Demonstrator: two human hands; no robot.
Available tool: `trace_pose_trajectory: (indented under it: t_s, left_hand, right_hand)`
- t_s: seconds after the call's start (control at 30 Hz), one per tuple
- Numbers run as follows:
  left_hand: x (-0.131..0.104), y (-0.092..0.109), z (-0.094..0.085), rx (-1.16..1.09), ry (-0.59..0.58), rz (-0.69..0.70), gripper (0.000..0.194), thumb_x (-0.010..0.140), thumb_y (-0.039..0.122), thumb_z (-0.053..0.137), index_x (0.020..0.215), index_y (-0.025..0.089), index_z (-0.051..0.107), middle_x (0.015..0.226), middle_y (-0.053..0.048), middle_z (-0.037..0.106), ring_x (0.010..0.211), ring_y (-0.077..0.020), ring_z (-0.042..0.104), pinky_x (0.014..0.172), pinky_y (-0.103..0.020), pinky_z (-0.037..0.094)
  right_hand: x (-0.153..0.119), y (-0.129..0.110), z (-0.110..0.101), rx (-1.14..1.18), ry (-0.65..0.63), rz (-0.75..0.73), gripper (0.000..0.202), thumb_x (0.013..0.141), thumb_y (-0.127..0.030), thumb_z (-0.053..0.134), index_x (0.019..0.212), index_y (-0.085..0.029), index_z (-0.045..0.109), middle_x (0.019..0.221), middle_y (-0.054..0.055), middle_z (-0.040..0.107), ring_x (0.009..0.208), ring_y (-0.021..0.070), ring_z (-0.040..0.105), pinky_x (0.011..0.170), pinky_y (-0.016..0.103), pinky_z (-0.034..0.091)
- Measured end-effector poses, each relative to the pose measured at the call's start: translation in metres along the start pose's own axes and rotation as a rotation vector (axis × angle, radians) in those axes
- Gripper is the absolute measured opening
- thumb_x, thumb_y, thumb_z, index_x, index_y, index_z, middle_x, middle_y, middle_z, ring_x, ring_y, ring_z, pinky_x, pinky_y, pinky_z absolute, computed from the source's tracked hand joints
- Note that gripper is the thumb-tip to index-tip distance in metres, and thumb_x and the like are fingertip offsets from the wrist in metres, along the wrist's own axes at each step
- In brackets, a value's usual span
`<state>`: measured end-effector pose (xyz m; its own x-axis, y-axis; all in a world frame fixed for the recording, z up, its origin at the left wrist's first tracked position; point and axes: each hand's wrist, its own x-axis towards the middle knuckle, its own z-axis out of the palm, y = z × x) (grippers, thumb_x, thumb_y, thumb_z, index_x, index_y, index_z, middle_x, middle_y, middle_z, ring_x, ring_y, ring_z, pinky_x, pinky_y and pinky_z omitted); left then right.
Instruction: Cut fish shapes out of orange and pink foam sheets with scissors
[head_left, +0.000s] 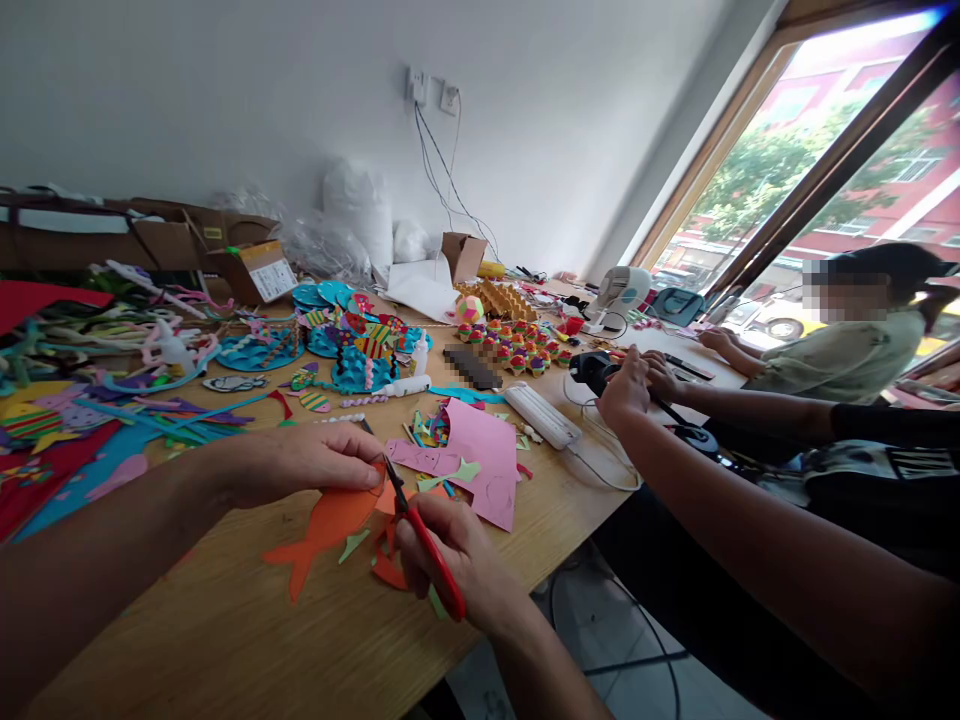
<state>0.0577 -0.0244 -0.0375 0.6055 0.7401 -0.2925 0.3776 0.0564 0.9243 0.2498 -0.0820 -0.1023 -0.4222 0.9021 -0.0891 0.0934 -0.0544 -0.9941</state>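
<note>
An orange paper fish is pinched in my left hand, its forked tail pointing down and to the left over the wooden table. My right hand grips red-handled scissors, whose dark blades meet the paper near my left fingertips. Orange scraps lie or hang below the blades, and a small pale green scrap rests beside the fish. Just beyond the scissors are a pink paper sheet and a narrower pink strip with pencil outlines.
Blue craft pieces with paper fish, a white glue bottle and a white power strip stand farther back. Coloured paper strips are heaped at left. At right, another person's hands hold a black device; one more person sits by the window.
</note>
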Motion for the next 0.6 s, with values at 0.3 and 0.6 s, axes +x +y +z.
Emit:
trace_pose_trajectory:
  t_s: [0.3,0.6]
  left_hand:
    - [-0.011,0.005,0.001,-0.008,-0.096,-0.096,0.01,0.069,0.027,0.065,0.072,0.021,0.072,0.072,0.003,0.065,0.069,-0.016,0.057,0.061,-0.02,0.044]
    - [-0.019,0.004,0.003,-0.012,-0.155,-0.117,0.007,0.072,0.024,0.063,0.072,0.021,0.069,0.067,0.005,0.057,0.065,-0.0113,0.048,0.058,-0.017,0.039]
  right_hand:
    - [-0.005,0.001,0.0,-0.011,-0.098,-0.003,0.032,0.083,-0.039,0.061,0.063,-0.018,0.048,0.05,-0.006,0.048,0.041,0.0062,0.043,0.04,0.016,0.033]
    - [-0.003,-0.001,-0.001,0.036,-0.184,0.021,0.043,0.08,-0.053,0.062,0.06,-0.018,0.048,0.045,-0.005,0.048,0.037,0.0061,0.042,0.036,0.016,0.03]
